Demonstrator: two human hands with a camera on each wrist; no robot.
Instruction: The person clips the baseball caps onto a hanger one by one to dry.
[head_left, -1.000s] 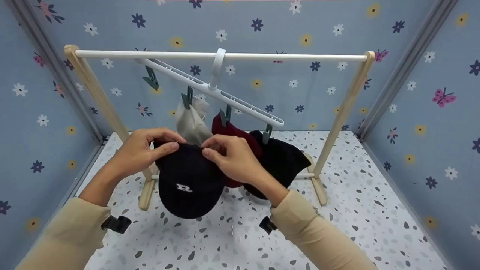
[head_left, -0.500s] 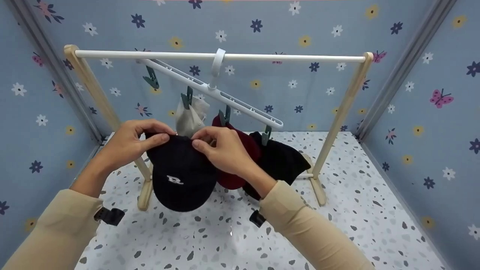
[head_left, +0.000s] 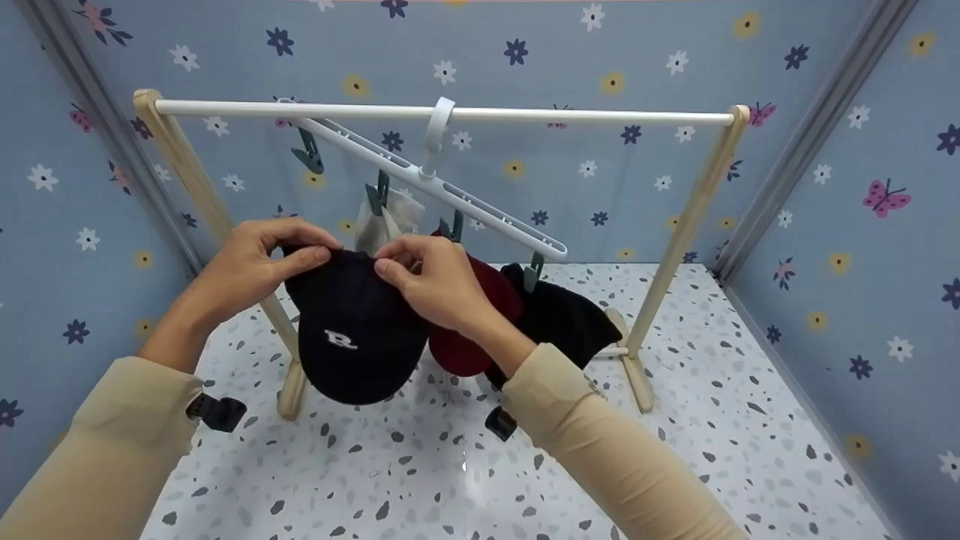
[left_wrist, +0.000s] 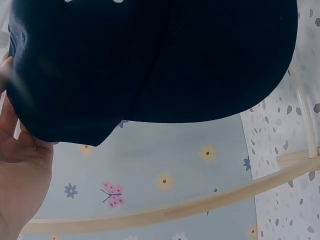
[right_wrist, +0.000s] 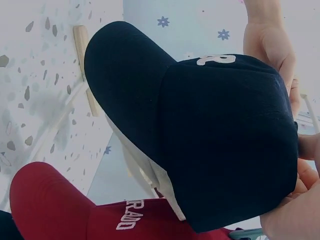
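Note:
Both hands hold up a dark navy baseball cap [head_left: 367,322] by its crown, brim hanging down, with a white letter on its front. My left hand [head_left: 259,262] pinches the crown's left side, thumb in front. At the top right of the crown, my right hand [head_left: 435,281] pinches the fabric between thumb and fingers. Behind the cap a white hanger [head_left: 367,154] carries dark green clips. A beige cap [head_left: 401,211], a red cap [head_left: 465,352] with white lettering, and a black hat [head_left: 562,315] hang from it. The leftmost clip [head_left: 309,154] holds nothing.
The hanger hooks over the white rail [head_left: 585,115] of a wooden rack, whose right post [head_left: 686,232] stands on a speckled white surface [head_left: 720,450]. Flower-patterned blue panels [head_left: 562,45] enclose the back and sides.
Both hands have raised the navy cap and shifted it left, closer to the hanger's left half. It now covers more of the beige cap, while more of the red one shows.

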